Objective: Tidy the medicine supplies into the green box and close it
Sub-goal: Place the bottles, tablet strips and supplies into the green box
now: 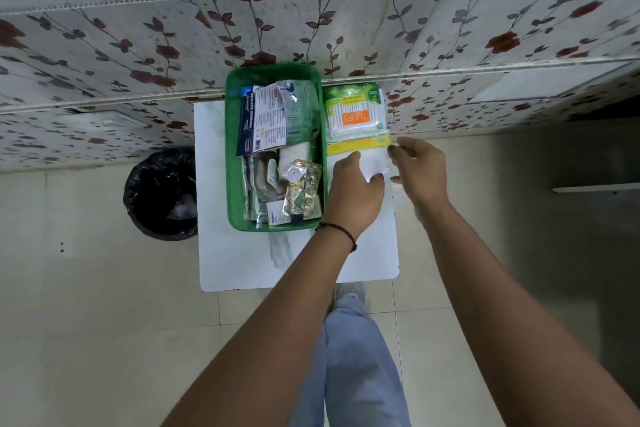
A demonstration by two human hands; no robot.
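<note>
An open green box (231,156) stands on a small white table (242,260), filled with medicine packets, blister strips (304,191) and a dressing leaflet (266,118). To its right lies a cotton swab pack (355,114) with a green and yellow label. Just below that pack sits a clear white plastic packet (375,161). My left hand (353,194) rests on the packet's left side. My right hand (420,170) pinches its right edge with the fingertips. No lid is visible.
A black bin (161,194) lined with a bag stands on the floor left of the table. A wall with floral covering (346,28) rises behind the table. My legs and a shoe (349,295) are below the table's front edge.
</note>
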